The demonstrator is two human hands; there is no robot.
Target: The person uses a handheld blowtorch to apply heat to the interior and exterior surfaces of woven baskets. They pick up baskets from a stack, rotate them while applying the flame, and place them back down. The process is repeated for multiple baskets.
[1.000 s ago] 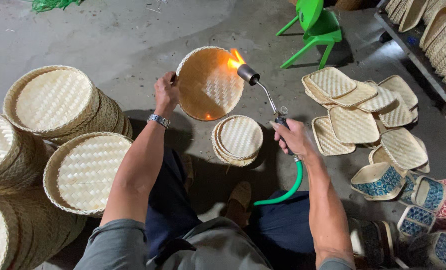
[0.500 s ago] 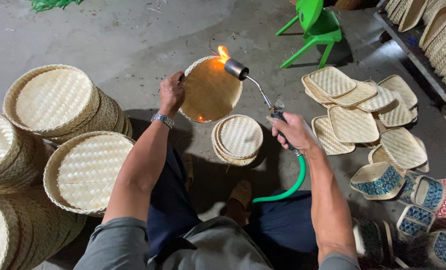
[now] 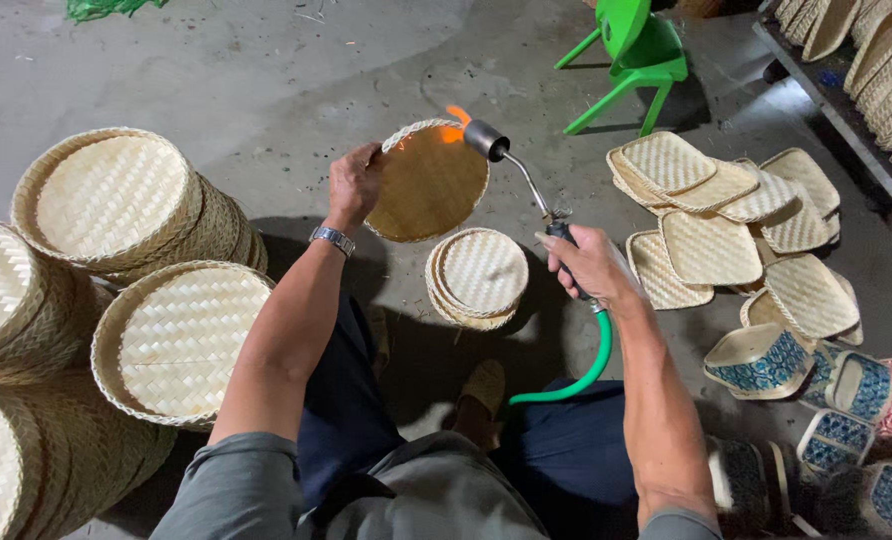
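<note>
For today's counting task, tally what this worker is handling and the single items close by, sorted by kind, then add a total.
Round woven tray held in the left hand: 1
Gas torch held in the right hand: 1
Green hose: 1
Green plastic chair: 1
Wristwatch: 1
Total: 5. The stacked trays on the floor overlap too much for an exact count.

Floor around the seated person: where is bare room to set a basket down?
Bare concrete floor lies beyond the left round basket stacks, up to the green chair. Crowded: the right side, with flat woven trays and patterned boxes.
</note>
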